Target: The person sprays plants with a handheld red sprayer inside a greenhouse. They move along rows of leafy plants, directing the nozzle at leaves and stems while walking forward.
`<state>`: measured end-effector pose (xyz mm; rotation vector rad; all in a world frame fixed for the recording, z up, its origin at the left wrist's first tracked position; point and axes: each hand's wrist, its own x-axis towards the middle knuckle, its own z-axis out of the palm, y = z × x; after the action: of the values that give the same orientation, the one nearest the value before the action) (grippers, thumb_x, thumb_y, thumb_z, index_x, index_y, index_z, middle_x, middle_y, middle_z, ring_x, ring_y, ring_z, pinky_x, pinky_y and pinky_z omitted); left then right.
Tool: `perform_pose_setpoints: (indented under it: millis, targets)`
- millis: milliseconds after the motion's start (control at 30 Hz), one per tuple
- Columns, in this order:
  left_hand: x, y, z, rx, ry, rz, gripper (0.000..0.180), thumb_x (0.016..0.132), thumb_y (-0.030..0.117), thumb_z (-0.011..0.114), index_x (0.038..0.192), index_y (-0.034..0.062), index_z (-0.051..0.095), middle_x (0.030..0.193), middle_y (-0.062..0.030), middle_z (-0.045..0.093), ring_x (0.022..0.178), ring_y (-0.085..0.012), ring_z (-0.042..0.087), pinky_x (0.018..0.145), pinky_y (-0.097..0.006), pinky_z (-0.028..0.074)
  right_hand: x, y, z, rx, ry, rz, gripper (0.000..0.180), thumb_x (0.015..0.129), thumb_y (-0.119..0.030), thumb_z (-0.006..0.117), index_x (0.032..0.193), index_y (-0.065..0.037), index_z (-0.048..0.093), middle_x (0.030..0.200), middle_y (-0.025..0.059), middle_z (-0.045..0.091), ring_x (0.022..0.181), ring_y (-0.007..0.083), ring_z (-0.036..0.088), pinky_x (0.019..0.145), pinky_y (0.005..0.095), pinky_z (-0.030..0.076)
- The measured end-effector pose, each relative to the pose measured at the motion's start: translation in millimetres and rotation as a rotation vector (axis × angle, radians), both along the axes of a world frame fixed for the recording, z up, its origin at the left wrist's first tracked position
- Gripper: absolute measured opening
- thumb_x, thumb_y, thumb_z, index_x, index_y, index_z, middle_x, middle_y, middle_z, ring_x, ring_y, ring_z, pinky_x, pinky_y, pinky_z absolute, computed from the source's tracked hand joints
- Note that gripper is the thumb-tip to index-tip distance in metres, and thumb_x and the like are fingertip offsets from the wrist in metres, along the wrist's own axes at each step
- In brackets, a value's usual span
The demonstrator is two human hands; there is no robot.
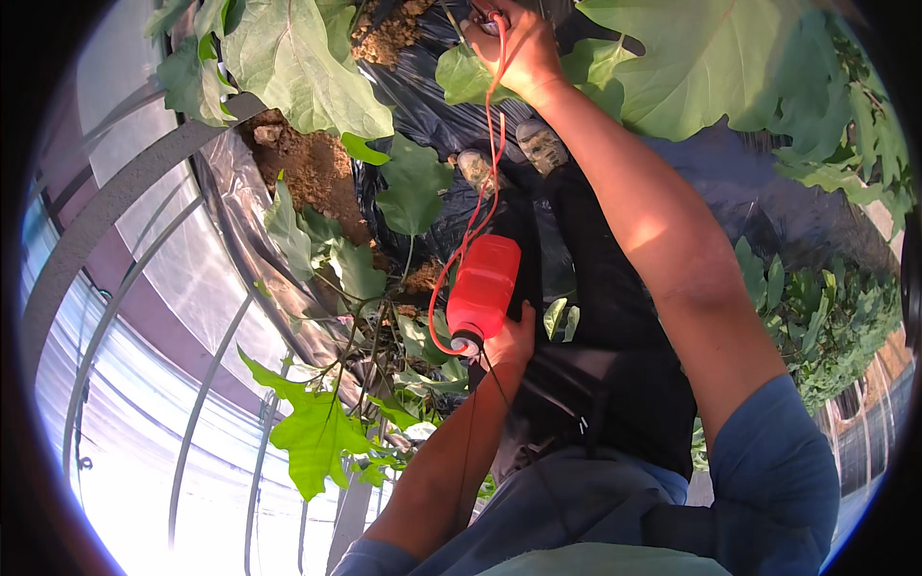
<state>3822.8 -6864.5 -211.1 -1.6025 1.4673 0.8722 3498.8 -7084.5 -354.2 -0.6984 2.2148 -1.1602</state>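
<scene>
Bottle [483, 278]: red, between the hands, long axis running near to far, capped end near.
Left hand [513, 338]: nearer one, closed at the bottle's neck, fingers mostly hidden behind.
Right hand [521, 50]: far, well apart from the bottle, fingers curled on the tube [499, 69].
Leaves [293, 72]: left and right of the far hand.
</scene>
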Motion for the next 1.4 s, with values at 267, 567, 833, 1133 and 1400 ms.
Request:
perform_pose_setpoints:
  millis: [267, 567, 833, 1133, 1400]
  targets:
    - [-7, -17, 3, -0.062, -0.091, -0.215, 0.101, 0.094, 0.066, 0.071, 0.173, 0.0117, 0.039, 0.167, -0.0266, 0.051, 0.155, -0.0421, 0.048, 0.125, -0.058, 0.037, 15, 51, 17, -0.134, -0.159, -0.013, 0.029, 0.097, -0.019, 0.087, 0.119, -0.004, 0.076, 0.090, 0.0023, 0.075, 0.079, 0.0108, 0.069, 0.076, 0.0308, 0.058]
    - [25, -22, -19, -0.131, -0.009, -0.370, 0.091, 0.097, 0.066, 0.069, 0.167, 0.0115, 0.047, 0.164, -0.0217, 0.057, 0.152, -0.0413, 0.053, 0.125, -0.055, 0.042, 56, 179, 77, -0.205, -0.259, -0.136, 0.032, 0.096, -0.015, 0.087, 0.121, 0.000, 0.073, 0.096, 0.0037, 0.074, 0.085, 0.0126, 0.070, 0.080, 0.0297, 0.057]
    - [17, -72, -11, 0.126, -0.089, -0.489, 0.091, 0.098, 0.065, 0.070, 0.171, 0.0171, 0.044, 0.168, -0.0210, 0.054, 0.151, -0.0395, 0.056, 0.125, -0.059, 0.041, 110, 332, 195, 0.014, -0.332, -0.424, 0.037, 0.098, -0.007, 0.082, 0.132, 0.002, 0.071, 0.105, 0.0052, 0.075, 0.098, 0.0128, 0.071, 0.091, 0.0295, 0.057]
    - [44, -113, -2, 0.057, 0.311, -0.301, 0.072, 0.105, 0.056, 0.068, 0.157, 0.0066, 0.058, 0.147, -0.0277, 0.069, 0.135, -0.0456, 0.068, 0.113, -0.053, 0.054, 85, 393, 231, 0.017, -0.142, -0.644, 0.037, 0.099, -0.006, 0.081, 0.133, 0.002, 0.069, 0.104, 0.0041, 0.075, 0.098, 0.0110, 0.071, 0.092, 0.0284, 0.056]
    - [-24, -170, 45, -0.089, 0.397, -0.068, 0.053, 0.108, 0.037, 0.071, 0.144, -0.0014, 0.067, 0.118, -0.0174, 0.082, 0.110, -0.0276, 0.078, 0.097, -0.040, 0.060, -7, 404, 227, -0.110, -0.189, -0.713, 0.037, 0.096, -0.002, 0.082, 0.131, 0.002, 0.071, 0.111, 0.0066, 0.077, 0.102, 0.0147, 0.074, 0.093, 0.0301, 0.058]
